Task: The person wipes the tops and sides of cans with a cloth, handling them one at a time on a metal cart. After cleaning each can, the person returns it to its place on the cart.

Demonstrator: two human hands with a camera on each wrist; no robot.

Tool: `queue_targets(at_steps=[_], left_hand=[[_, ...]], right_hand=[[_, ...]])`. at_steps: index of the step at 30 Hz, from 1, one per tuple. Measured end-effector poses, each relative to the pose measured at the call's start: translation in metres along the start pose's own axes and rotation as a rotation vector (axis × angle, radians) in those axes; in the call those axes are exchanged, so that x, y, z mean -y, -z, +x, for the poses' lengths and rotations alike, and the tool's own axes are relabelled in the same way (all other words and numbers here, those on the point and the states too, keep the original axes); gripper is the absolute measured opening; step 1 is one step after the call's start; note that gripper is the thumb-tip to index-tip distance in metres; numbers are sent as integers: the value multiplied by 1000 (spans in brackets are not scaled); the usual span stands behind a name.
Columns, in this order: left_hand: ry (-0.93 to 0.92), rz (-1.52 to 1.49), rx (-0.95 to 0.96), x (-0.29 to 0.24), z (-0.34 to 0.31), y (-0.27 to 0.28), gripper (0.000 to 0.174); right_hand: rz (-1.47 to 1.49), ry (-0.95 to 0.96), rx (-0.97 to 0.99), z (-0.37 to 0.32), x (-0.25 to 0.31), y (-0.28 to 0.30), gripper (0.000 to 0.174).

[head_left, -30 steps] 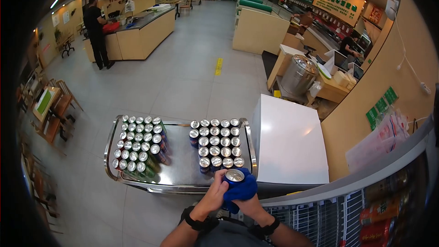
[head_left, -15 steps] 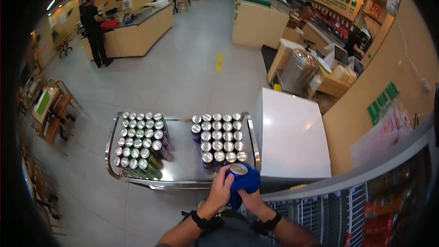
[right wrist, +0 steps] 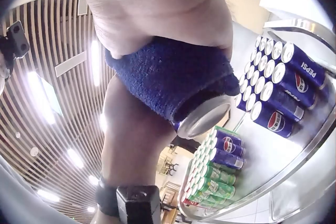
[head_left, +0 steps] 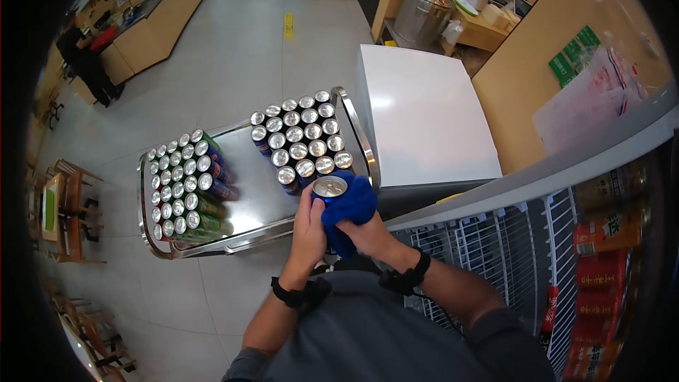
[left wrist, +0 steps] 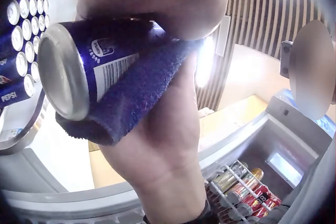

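A blue soda can [head_left: 330, 186] is held upright in front of the person's body, its silver top facing up. My left hand [head_left: 308, 230] grips the can from its left side. From the right, my right hand [head_left: 368, 235] holds a blue towelling cloth [head_left: 356, 205] against the can. In the left wrist view, the cloth [left wrist: 126, 98] wraps along the can's side, below a printed barcode. The right wrist view has the cloth [right wrist: 168, 77] covering most of the can, with one silver end [right wrist: 205, 119] showing.
Ahead stands a metal cart [head_left: 247, 163] with rows of blue Pepsi cans [head_left: 298, 149] and a group of mostly green cans [head_left: 177, 198]. Right of it is a white-topped box [head_left: 428, 113]. An open cooler with wire racks [head_left: 481, 255] and red drink packs [head_left: 601, 283] is at lower right.
The head view has tipped down and turned, so the cart appears higher, tilted and further left. Both hands keep the can and cloth together close to the body.
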State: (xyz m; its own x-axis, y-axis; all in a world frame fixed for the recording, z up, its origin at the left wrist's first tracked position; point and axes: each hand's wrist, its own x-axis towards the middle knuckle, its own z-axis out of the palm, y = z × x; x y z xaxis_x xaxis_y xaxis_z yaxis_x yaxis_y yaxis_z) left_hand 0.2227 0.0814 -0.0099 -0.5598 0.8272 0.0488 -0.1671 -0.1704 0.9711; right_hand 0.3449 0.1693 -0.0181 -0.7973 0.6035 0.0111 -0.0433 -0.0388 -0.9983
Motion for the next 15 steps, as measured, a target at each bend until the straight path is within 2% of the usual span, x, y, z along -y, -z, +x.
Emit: queue_targets(at_steps=[3,6,15], left_hand=[[-7,25,23,-5,2,-3,43],[-14,-3,19,4,4,-4,44],[1,-2,44,3,4,-3,44]], right_hand=[[-8,44,47,1,-4,5,51],[-2,98,11,3,-7,4,47],[15,65,31,5,-1,7,48]])
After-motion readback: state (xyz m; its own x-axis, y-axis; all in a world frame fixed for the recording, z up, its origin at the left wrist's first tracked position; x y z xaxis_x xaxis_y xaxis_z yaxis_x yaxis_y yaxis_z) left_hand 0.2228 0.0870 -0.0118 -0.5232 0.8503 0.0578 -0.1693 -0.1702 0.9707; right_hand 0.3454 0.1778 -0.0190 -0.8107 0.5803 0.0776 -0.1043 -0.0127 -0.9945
